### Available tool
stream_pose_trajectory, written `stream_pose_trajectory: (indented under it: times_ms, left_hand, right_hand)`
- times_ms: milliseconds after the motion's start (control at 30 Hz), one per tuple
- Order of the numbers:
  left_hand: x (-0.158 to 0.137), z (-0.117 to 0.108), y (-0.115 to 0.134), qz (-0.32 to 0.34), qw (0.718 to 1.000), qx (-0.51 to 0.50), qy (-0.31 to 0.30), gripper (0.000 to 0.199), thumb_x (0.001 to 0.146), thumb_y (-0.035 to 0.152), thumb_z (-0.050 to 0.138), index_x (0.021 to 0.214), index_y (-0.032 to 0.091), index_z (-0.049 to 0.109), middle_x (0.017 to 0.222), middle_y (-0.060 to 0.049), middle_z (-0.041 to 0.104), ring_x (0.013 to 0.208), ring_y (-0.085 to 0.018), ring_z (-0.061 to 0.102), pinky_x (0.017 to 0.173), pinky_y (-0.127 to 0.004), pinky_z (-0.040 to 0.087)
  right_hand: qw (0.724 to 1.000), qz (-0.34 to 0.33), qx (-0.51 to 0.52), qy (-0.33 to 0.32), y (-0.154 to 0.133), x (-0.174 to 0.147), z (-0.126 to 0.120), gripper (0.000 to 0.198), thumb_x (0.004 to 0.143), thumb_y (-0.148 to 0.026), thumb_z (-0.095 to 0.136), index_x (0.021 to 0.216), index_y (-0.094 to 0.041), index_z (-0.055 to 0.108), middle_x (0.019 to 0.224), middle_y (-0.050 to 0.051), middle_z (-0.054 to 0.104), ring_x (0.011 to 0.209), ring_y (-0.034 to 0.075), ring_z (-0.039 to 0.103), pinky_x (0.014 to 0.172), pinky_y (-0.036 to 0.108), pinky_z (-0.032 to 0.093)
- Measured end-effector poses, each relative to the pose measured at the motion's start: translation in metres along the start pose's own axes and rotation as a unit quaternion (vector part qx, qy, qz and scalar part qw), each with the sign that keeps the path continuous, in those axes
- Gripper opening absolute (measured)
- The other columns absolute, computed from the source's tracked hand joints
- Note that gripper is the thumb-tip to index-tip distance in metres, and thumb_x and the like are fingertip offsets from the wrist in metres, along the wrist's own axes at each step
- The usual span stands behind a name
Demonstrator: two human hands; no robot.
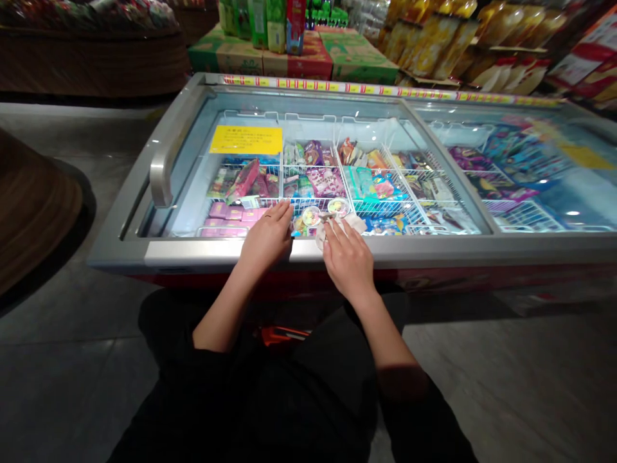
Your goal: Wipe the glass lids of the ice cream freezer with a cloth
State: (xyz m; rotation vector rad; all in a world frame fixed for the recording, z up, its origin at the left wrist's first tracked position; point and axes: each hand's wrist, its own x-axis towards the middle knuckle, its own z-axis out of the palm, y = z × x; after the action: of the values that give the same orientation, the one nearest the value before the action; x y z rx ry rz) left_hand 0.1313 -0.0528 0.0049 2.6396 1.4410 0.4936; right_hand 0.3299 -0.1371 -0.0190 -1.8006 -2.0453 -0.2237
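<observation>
My left hand (268, 235) rests on the front rim of a chest freezer (212, 253), its fingers stretched forward onto the glass lid (186, 151) and nothing in it. To its right, my right hand (349, 254) presses a pale crumpled cloth (355, 223) against the glass near the front edge. Most of the cloth is under the fingers; parts stick out on both sides. Beneath the glass, wire baskets hold packaged ice creams (328, 182), pink boxes (226, 212) and round tubs (338, 206).
A curved lid handle (161, 180) stands at the left. A yellow notice (245, 139) is on the glass. Behind the freezer are cartons (294, 64) with bottles (259, 24) and shelves of yellow packages (434, 45). A rounded wooden display (33, 199) stands at the left.
</observation>
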Motion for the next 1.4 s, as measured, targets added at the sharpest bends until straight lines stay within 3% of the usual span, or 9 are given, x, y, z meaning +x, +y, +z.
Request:
stream_pose_trajectory:
  times_ms: [167,267,400,600,767,867,1167,1267,1400]
  left_hand:
    - [-0.001,0.000,-0.004,0.008,1.000,-0.009,-0.006,0.059,0.099,0.008,0.048,0.158,0.008,0.053,0.167,-0.016,0.049,0.157,-0.028,0.045,0.132,-0.044,0.038]
    - [-0.001,0.001,-0.006,0.007,1.000,-0.017,-0.008,0.059,0.099,0.009,0.047,0.158,0.008,0.052,0.167,-0.017,0.049,0.157,-0.028,0.045,0.132,-0.045,0.037]
    - [-0.002,0.002,-0.007,0.011,1.000,-0.023,-0.005,0.060,0.099,0.010,0.047,0.159,0.010,0.051,0.168,-0.016,0.048,0.158,-0.028,0.045,0.132,-0.047,0.037]
    - [-0.003,0.003,-0.005,0.020,1.000,-0.017,0.001,0.060,0.098,0.008,0.048,0.158,0.006,0.051,0.167,-0.020,0.048,0.158,-0.029,0.044,0.133,-0.046,0.035]
    - [-0.003,0.004,-0.007,0.023,0.999,-0.022,0.002,0.061,0.097,0.007,0.049,0.158,0.007,0.051,0.168,-0.019,0.048,0.158,-0.029,0.044,0.133,-0.046,0.035]
    - [-0.003,0.004,-0.008,0.023,0.999,-0.024,-0.005,0.061,0.098,0.008,0.048,0.158,0.006,0.050,0.168,-0.020,0.047,0.159,-0.029,0.042,0.133,-0.046,0.035]
    - [-0.004,0.005,-0.006,0.022,0.999,-0.024,0.010,0.059,0.099,0.010,0.047,0.157,0.009,0.052,0.167,-0.019,0.049,0.158,-0.029,0.044,0.131,-0.048,0.039]
    - [-0.004,0.007,-0.005,0.026,0.999,-0.018,0.030,0.059,0.098,0.009,0.047,0.156,0.009,0.053,0.165,-0.019,0.052,0.156,-0.030,0.047,0.130,-0.049,0.040]
    - [-0.004,0.007,-0.005,0.031,0.999,-0.008,0.030,0.058,0.096,0.008,0.047,0.154,0.005,0.054,0.164,-0.021,0.052,0.155,-0.032,0.049,0.130,-0.049,0.042]
  right_hand:
    - [0.997,-0.032,0.013,-0.075,0.014,0.030,-0.007,0.052,0.111,-0.029,0.039,0.156,-0.012,0.060,0.164,0.013,0.054,0.159,0.031,0.042,0.130,0.050,0.039]
    - [0.996,-0.013,0.006,-0.085,0.032,0.039,-0.011,0.055,0.110,-0.029,0.038,0.157,-0.008,0.058,0.165,0.014,0.052,0.159,0.032,0.042,0.130,0.051,0.038]
    - [0.998,0.012,-0.007,-0.058,0.039,0.026,-0.014,0.055,0.110,-0.027,0.035,0.156,-0.010,0.059,0.163,0.014,0.055,0.157,0.033,0.044,0.128,0.054,0.041]
    - [0.998,-0.011,-0.006,-0.062,0.015,0.010,-0.018,0.052,0.110,-0.026,0.039,0.158,-0.022,0.060,0.162,0.006,0.058,0.157,0.031,0.044,0.127,0.051,0.042]
    - [0.990,-0.072,0.009,-0.120,0.015,0.049,-0.012,0.053,0.111,-0.028,0.040,0.162,-0.021,0.054,0.168,0.004,0.051,0.161,0.031,0.038,0.131,0.050,0.036]
    - [0.988,-0.068,0.007,-0.137,0.028,0.070,-0.008,0.056,0.110,-0.030,0.041,0.165,-0.019,0.050,0.172,0.006,0.044,0.163,0.032,0.033,0.132,0.051,0.033]
    - [0.999,0.003,-0.017,-0.046,0.030,0.042,0.004,0.060,0.111,-0.038,0.039,0.164,-0.010,0.047,0.166,0.019,0.051,0.160,0.038,0.039,0.128,0.060,0.037]
    - [0.997,-0.027,-0.010,-0.067,0.025,0.047,0.004,0.059,0.111,-0.039,0.041,0.167,-0.018,0.046,0.169,0.015,0.048,0.162,0.038,0.034,0.129,0.061,0.035]
    - [0.987,-0.081,0.006,-0.135,0.027,0.081,0.005,0.057,0.113,-0.040,0.040,0.168,-0.027,0.044,0.174,0.005,0.041,0.165,0.033,0.028,0.132,0.055,0.032]
